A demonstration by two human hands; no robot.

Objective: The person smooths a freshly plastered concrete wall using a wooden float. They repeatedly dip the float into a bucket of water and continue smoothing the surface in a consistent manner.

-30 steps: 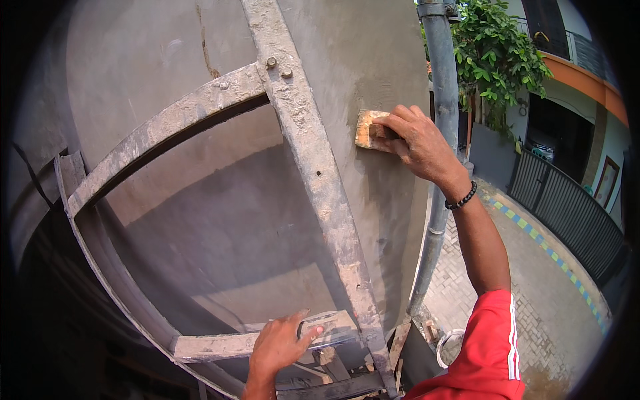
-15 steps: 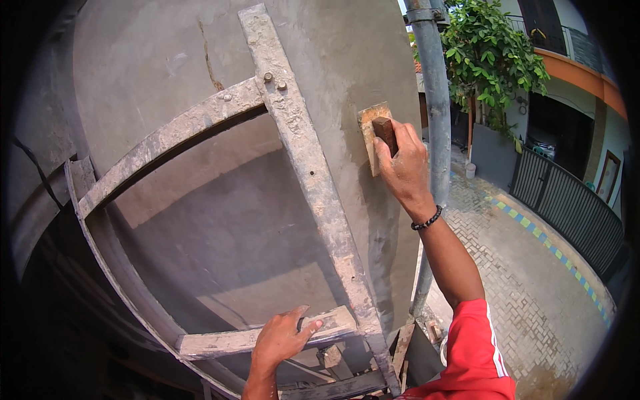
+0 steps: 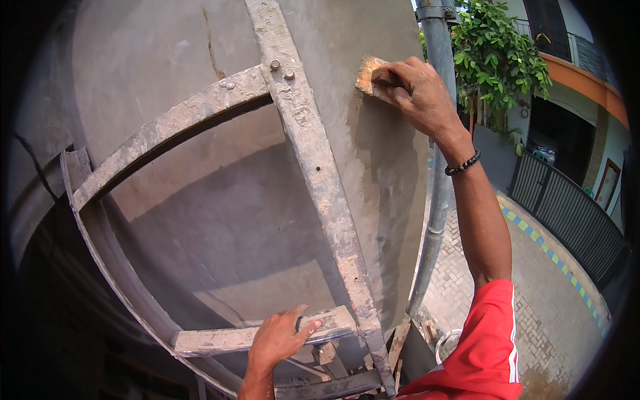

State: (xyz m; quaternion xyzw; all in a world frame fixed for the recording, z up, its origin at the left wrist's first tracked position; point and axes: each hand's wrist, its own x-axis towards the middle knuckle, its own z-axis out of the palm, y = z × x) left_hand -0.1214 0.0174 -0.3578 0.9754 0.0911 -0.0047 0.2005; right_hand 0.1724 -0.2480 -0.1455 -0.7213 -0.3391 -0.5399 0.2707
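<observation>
In my right hand (image 3: 430, 100) is a plastering float (image 3: 366, 72), held by its dark handle with its worn, tan face turned to the grey plastered wall (image 3: 333, 40). The float is tilted near the wall's right edge, above a darker, damp-looking strip of plaster. Low in the view, my left hand (image 3: 280, 339) grips the lower crossbar (image 3: 210, 341) of a mortar-crusted frame. That frame's long upright (image 3: 319, 170) leans between my two hands. The undersides of my left fingers are hidden.
A curved upper bar (image 3: 177, 123) with bolts joins the upright. A grey pipe (image 3: 440, 87) runs down beside the wall's right edge. Far below lies a paved lane (image 3: 533, 307) with a dark gate (image 3: 567, 207) and a leafy tree (image 3: 493, 53). A pale bucket (image 3: 448, 343) shows beside my red sleeve.
My right hand has moved up along the wall with the float, which has turned and tilted. My left hand keeps its place on the crossbar. The view has shifted slightly.
</observation>
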